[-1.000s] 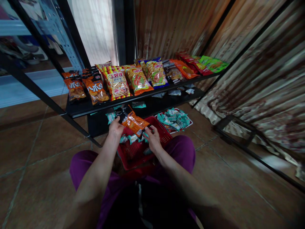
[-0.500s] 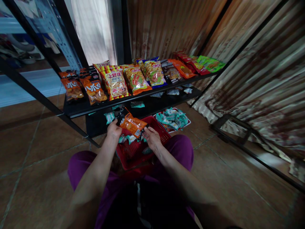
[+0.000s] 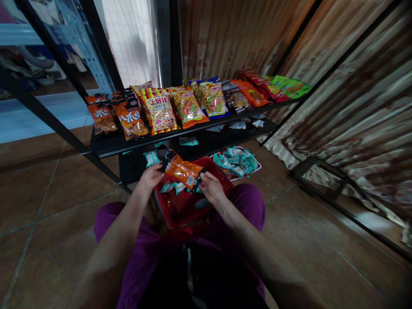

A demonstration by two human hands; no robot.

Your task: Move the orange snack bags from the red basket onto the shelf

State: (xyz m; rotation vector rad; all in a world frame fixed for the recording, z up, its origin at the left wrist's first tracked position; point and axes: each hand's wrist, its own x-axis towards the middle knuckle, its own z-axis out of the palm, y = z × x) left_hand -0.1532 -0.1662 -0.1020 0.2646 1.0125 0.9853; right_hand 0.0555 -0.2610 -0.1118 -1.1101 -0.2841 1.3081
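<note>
An orange and black snack bag [image 3: 183, 170] is stretched between my two hands, its barcode side facing up. My left hand [image 3: 152, 176] pinches the black end at the left. At the opposite black end, my right hand [image 3: 210, 186] grips the corner with fingers partly hidden beneath it. Under the bag stands a red plastic basket [image 3: 172, 219] between my knees, with several small teal and white packets [image 3: 175, 187] inside. Orange and black snack bags [image 3: 131, 120] of similar colours stand on the shelf ahead.
The black upper shelf [image 3: 106, 148] holds a row of snack bags, including a yellow and red striped bag [image 3: 159, 111]. Below it, the lower shelf [image 3: 128, 169] carries several small packets. A tray [image 3: 259, 165] heaped with teal packets sits right of the basket. A metal frame [image 3: 322, 193] lies at right.
The snack bag has turned slightly and sits a little lower and further right in view, along with my right hand. The whole scene has shifted slightly right.
</note>
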